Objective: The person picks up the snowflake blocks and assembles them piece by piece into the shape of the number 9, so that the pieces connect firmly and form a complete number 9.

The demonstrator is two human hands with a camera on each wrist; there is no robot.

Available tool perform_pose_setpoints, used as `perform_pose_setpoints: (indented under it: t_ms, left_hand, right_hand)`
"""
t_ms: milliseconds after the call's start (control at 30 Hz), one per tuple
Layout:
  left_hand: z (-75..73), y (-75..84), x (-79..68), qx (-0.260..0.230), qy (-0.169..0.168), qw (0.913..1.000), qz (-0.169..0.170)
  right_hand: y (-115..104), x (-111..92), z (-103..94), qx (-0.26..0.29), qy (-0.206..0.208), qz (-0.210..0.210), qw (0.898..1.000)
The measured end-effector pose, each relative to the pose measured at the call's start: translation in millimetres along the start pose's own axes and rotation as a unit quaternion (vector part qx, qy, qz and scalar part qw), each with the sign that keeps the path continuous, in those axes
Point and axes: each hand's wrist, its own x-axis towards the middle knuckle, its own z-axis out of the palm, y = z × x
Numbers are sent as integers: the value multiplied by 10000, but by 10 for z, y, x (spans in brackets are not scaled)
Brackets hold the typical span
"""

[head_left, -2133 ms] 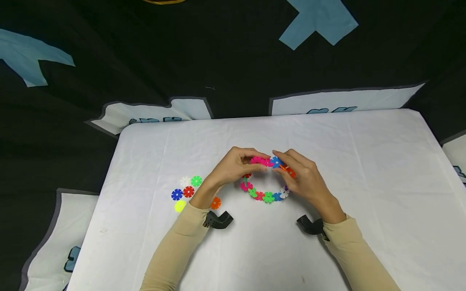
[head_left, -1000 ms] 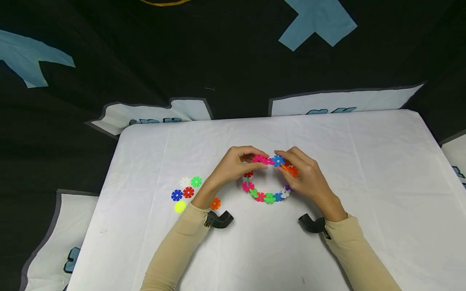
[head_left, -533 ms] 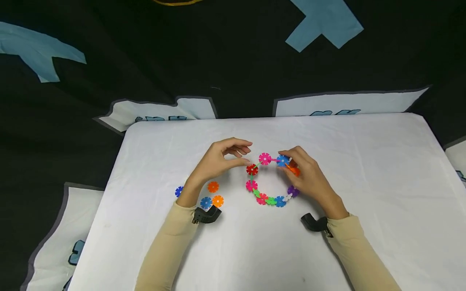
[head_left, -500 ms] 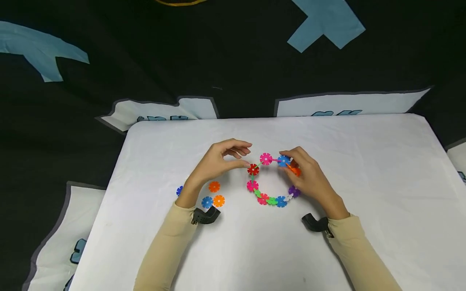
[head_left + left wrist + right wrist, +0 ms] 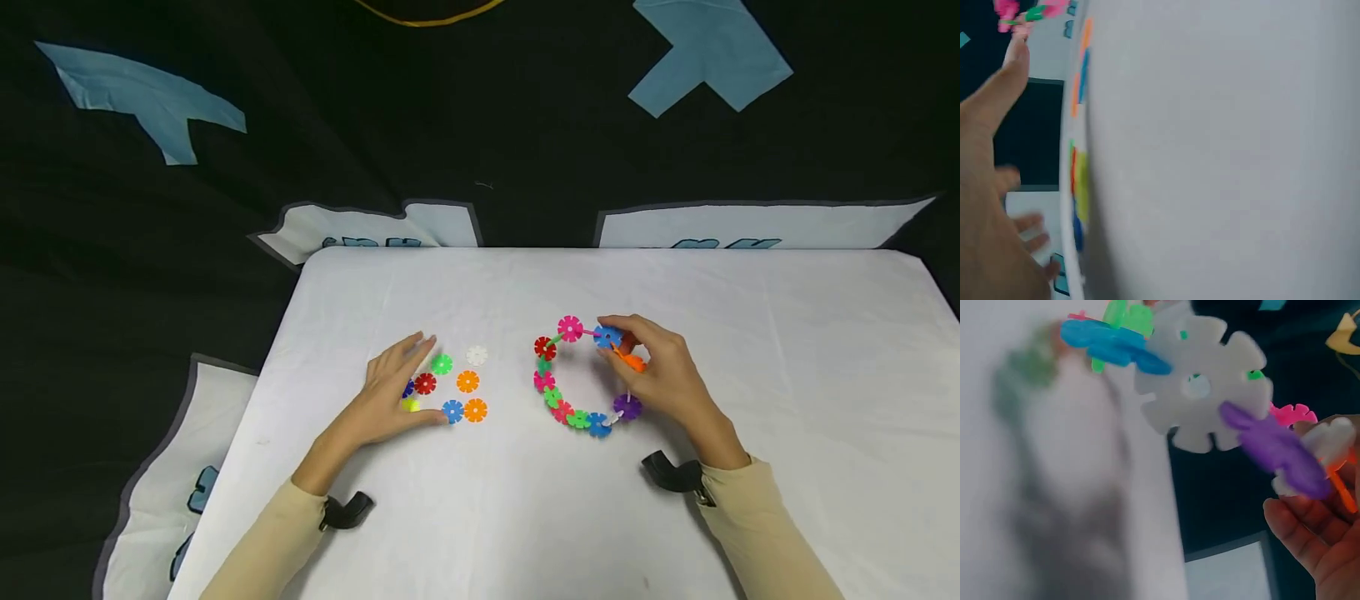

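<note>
the right hand [image 5: 667,371] pinches the ring of notched discs [image 5: 562,411] at its blue and orange pieces, and the ring sits over the white table [image 5: 525,517], seemingly raised on the gripped side. the left hand [image 5: 381,408] is spread with nothing grasped, over the loose discs; its thumb lies at the light-blue disc [image 5: 452,411], though i cannot tell whether it touches. the likeliest trouble is a joint slipping: the pieces meet only at shallow slots, so a hard squeeze or twist from the right hand could pop the ring apart. the palm hides part of it, so a weak joint there could go unnoticed. a careless left-hand sweep could also scatter the red disc [image 5: 425,383] and its neighbours. no brand or label shows; the blue lettering [image 5: 202,490] on the backdrop [image 5: 337,125] is too cut off to read.
</note>
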Motion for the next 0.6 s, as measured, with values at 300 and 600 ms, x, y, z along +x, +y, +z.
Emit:
perform_pose_setpoints:
  t_ms: [300,600]
  left_hand:
    - [321,60,-185,1255,-478,9903,-368]
    - [427,180,316,1601,-470,9860,34]
  right_hand:
    - [-233,40,-180,464,407,-154,9980]
    - [-201,53,-169,698,335,-240,9967]
